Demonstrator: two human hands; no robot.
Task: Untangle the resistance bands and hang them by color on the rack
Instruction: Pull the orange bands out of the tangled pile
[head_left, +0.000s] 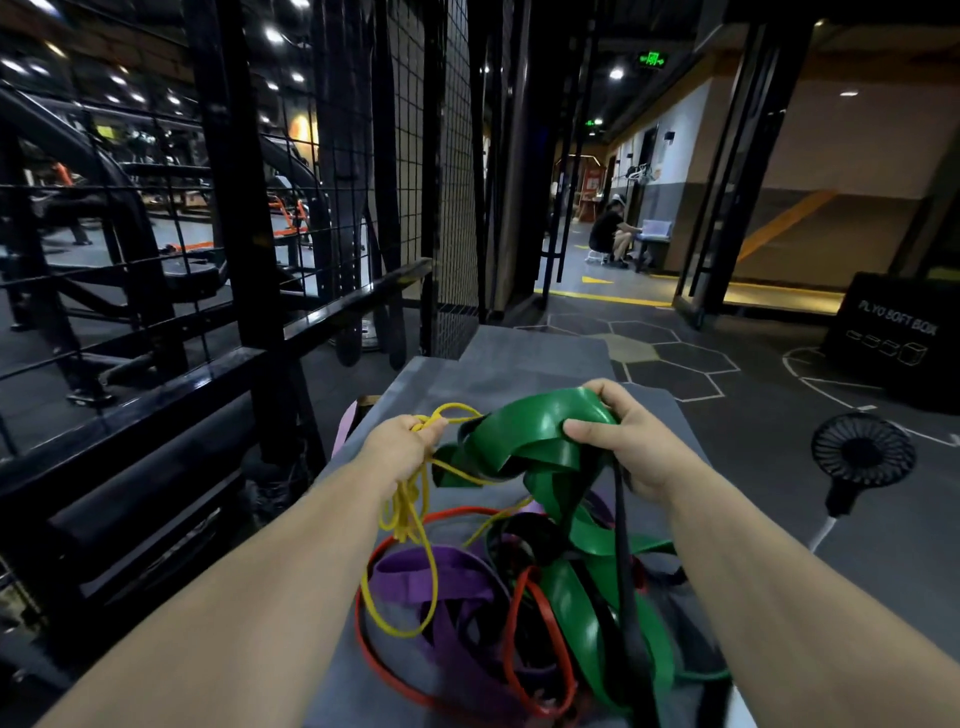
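Note:
A tangle of resistance bands lies on a grey padded bench (498, 369) in front of me. My left hand (402, 441) grips thin yellow bands (410, 519), lifted above the pile. My right hand (631, 441) holds a wide green band (540, 431), raised and twisted, with a thin black band (623, 545) hanging down from under that hand. Purple bands (436, 577) and red bands (540, 639) stay on the bench, looped through the yellow and green ones. A black wire-grid rack (332, 156) stands at the left, behind the bench.
A small black fan (860, 454) stands on the floor at the right. A black plyo soft box (898, 338) sits further right. Black railings and gym machines fill the left side. A person sits at a small table down the corridor (615, 234).

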